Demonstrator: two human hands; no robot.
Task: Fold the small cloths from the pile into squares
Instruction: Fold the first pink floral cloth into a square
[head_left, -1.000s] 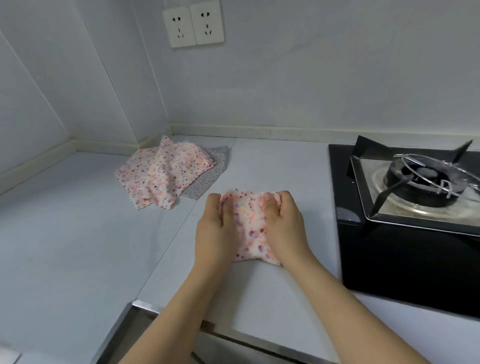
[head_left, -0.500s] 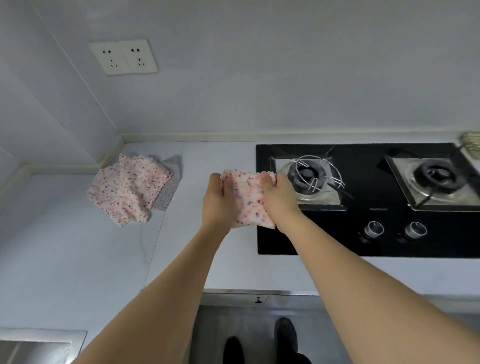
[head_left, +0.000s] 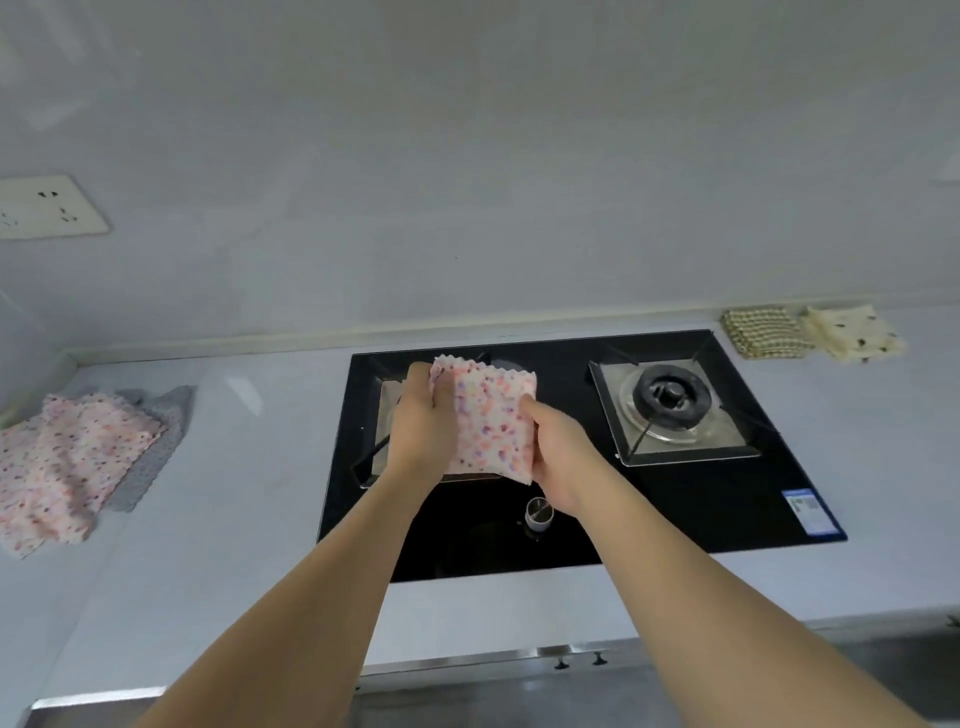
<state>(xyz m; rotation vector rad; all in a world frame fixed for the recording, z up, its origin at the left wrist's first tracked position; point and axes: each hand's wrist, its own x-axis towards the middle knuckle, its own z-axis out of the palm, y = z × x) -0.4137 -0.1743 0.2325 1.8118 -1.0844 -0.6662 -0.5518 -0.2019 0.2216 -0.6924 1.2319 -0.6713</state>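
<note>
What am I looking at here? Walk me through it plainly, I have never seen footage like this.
One picture, from a camera worn on a person's head, looking down at their bare arms; no machine. The left hand and right hand both have a grip on a folded pink speckled cloth, held above a black gas hob set in a pale counter. At the left lies the pile of unfolded cloths. At the far right lie two folded cloths.

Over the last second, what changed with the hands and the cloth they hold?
Both hands lifted the folded floral cloth off the counter and carried it right, over the stove. Left hand and right hand kept their grip on it. The pile stayed put.
</note>
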